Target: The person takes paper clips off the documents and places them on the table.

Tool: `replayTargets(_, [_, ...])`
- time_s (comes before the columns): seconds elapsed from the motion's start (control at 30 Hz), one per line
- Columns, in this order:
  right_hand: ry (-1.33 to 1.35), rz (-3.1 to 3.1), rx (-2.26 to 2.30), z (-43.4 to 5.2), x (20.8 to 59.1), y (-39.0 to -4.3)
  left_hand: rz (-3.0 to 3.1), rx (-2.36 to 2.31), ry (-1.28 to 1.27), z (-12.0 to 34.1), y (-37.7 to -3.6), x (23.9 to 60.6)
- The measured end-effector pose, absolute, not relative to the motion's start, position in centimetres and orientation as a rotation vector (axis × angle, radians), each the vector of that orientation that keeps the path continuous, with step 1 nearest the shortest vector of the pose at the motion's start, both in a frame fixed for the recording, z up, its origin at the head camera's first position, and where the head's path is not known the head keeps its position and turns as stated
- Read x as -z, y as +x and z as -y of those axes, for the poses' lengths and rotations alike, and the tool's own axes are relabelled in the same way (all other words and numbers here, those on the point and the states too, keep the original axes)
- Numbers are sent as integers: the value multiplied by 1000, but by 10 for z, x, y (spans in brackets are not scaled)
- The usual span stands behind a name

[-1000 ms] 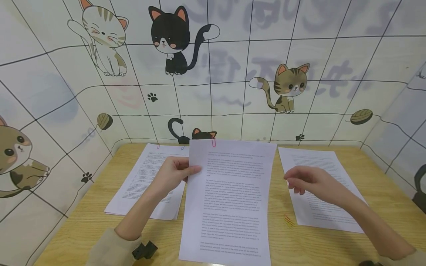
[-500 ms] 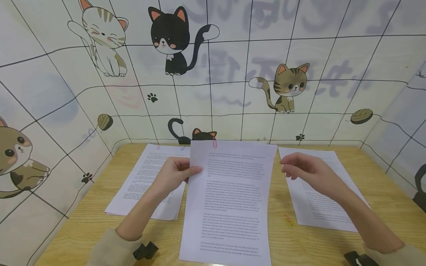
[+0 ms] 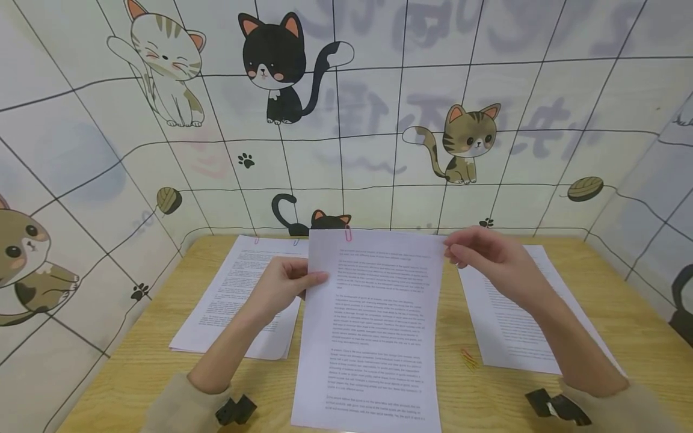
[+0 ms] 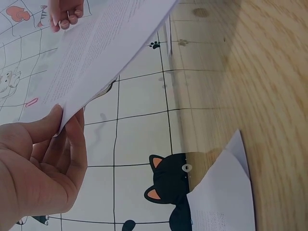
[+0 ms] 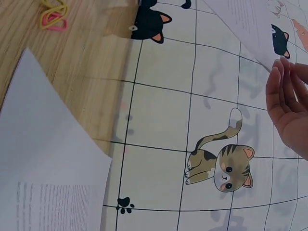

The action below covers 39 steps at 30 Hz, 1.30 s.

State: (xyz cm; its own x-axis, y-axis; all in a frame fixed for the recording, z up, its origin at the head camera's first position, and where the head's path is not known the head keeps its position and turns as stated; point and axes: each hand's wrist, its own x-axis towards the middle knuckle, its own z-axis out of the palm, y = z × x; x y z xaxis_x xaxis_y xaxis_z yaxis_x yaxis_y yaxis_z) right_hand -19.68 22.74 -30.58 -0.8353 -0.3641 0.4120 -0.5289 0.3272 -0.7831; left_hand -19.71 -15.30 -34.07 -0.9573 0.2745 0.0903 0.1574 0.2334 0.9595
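White oblong printed paper [image 3: 379, 337], whether one leaf or several I cannot tell, is held up in the head view over the middle of the pale wood-grain table [image 3: 135, 340], its long axis running up and down the view and a pink wire paper clip [image 3: 349, 234] on its top edge, left of the middle. The left hand [image 3: 286, 285] pinches its left side, high up, so most of the length lies below my grip; the right hand [image 3: 495, 264] is at the upper right corner and, of the two, is farther from the clip. I judge the next move to turn on that offset. Bare wood flanks the lower right edge, bounded by small yellow and red wire clips [image 3: 468, 359] and flat white printed pages [image 3: 520, 325]; a white clipped stack [image 3: 243, 294] lies beyond the left forearm. Left wrist view: I see the thumb on the printed face, fingers behind, the pink clip near the thumb, and free space under the paper's edge. Right wrist view: the corner meets the right fingertips [image 5: 275, 72], but whether they pinch it I cannot tell; below them I find only the white cat-patterned backdrop [image 5: 159, 110].
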Motion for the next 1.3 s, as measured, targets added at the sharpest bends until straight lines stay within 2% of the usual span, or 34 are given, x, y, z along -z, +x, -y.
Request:
replayTargets(0.67, [784,2289,-1501,-195,290,-199,-2398,-1827,406,150,-195,340])
replayTargets(1.3, [819,2289,-1543,-159,287,-217,-2372,-1838,446,148,-195,342])
